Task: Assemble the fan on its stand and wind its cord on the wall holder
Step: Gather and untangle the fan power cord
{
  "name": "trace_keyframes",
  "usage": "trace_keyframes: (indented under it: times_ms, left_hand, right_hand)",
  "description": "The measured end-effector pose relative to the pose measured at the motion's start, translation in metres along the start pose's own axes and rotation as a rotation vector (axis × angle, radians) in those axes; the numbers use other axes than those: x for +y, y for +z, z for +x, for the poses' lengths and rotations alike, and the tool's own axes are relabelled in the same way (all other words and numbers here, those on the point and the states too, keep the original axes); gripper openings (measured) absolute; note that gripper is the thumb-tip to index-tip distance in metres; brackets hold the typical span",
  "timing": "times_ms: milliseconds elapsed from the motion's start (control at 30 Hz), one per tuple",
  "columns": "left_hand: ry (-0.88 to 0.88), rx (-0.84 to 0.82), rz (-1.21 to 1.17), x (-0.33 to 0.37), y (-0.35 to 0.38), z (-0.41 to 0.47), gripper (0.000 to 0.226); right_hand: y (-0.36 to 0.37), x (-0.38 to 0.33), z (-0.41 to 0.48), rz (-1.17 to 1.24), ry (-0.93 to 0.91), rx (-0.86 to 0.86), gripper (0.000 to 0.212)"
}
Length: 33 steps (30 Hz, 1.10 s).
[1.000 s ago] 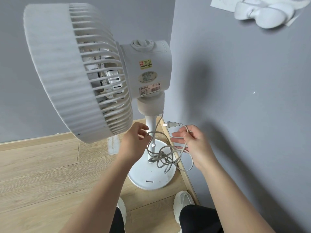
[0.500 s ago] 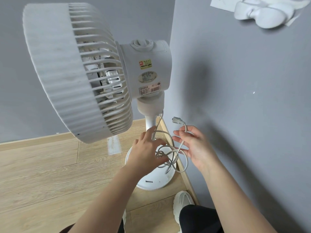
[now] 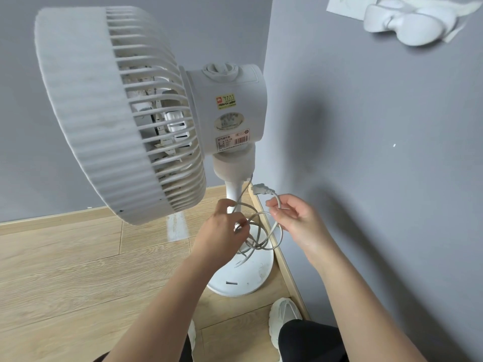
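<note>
Fan (image 3: pixel 117 113): seated on its stand, head tilted, in the corner of the room; that half of the job looks done.
Stand (image 3: pixel 243 280): pole and round base on the wooden floor (image 3: pixel 65 270), just beside the right wall.
Wall holder (image 3: pixel 407 24): high on that wall, well above the hands, nothing wound on it.
Cord (image 3: pixel 278 232): leaves under the fan's neck and hangs in tangled loops before the pole, between the hands.
Left hand (image 3: pixel 222 231): fingers curled round the bunched loops; it should probably let them out one at a time, never tugging against the neck, or the fan may tip.
Right hand (image 3: pixel 295 220): thumb and forefinger pinch the cord just behind the plug; best to keep that end clear of the loops.
Plug (image 3: pixel 261 189): sticks up free above the right hand, near the pole.
</note>
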<state>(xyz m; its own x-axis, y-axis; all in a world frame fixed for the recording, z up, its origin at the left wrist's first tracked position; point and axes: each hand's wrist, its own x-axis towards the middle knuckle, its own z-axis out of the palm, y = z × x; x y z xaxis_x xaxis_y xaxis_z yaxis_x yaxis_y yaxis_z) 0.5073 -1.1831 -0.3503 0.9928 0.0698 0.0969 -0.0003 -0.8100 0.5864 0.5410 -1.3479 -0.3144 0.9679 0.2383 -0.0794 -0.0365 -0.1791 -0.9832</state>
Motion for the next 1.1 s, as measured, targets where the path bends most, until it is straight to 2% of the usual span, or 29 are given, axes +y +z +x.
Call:
trace_keyframes:
  times_ms: [167, 333, 500, 600, 767, 967, 1100]
  left_hand:
    - [-0.177, -0.054, -0.226, 0.005, -0.004, 0.006, 0.016]
    - [-0.287, -0.097, -0.470, 0.008, -0.010, 0.009, 0.021]
    - [-0.321, -0.066, -0.566, 0.006, -0.013, 0.009, 0.023]
    - [-0.370, -0.092, -0.685, 0.007, -0.014, 0.009, 0.024]
    - [-0.392, -0.167, -0.816, 0.007, -0.013, 0.010, 0.030]
    - [-0.416, -0.141, -0.822, 0.010, -0.016, 0.010, 0.026]
    - [-0.383, -0.148, -0.774, 0.010, -0.016, 0.009, 0.025]
  right_hand:
    - [0.002, 0.006, 0.000, -0.126, -0.061, -0.057, 0.025]
    - [0.004, 0.005, -0.001, -0.077, -0.059, -0.094, 0.025]
    - [0.005, 0.000, -0.003, 0.146, 0.026, -0.084, 0.045]
    - [0.004, -0.002, -0.001, 0.273, 0.092, -0.050, 0.044]
    - [0.001, 0.000, -0.001, 0.039, 0.043, -0.080, 0.039]
    - [-0.006, 0.003, 0.000, -0.036, 0.012, -0.072, 0.022]
    - [-0.005, 0.005, 0.001, -0.103, -0.001, -0.079, 0.026]
